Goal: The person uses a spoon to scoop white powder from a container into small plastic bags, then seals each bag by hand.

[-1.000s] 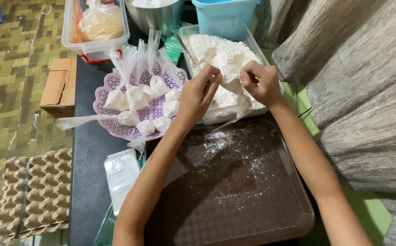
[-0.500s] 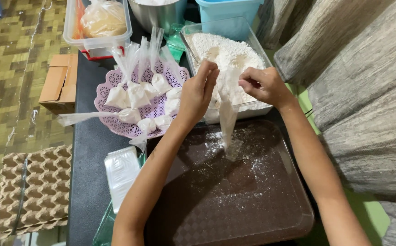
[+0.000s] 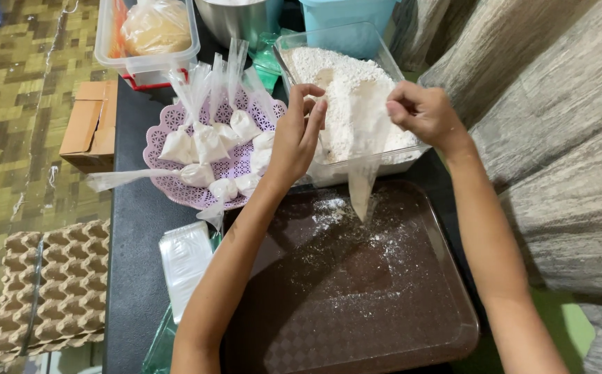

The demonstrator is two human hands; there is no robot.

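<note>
Clear plastic cone bag (image 3: 364, 181) hung point-down over the brown tray (image 3: 384, 305), its mouth pinched by left hand (image 3: 299, 135) and right hand (image 3: 422, 114) fingers, near the flour tub (image 3: 294, 52)

Near side: the brown tray (image 3: 356, 305) lies flat and bare but for spilled powder, open to reach across.
Centre: the left hand (image 3: 297, 135) and right hand (image 3: 422, 111) hold a clear cone bag (image 3: 364, 176) hanging over the tray's far edge.
Far side: the flour tub (image 3: 346, 90), a steel bowl (image 3: 238, 17) and a blue container (image 3: 346, 14) stand close together.
Left: the lilac plate (image 3: 176, 190) of filled bags sits beside the left forearm.
Desk (image 3: 134, 235) edge: a dark strip past the plate lies open.
</note>
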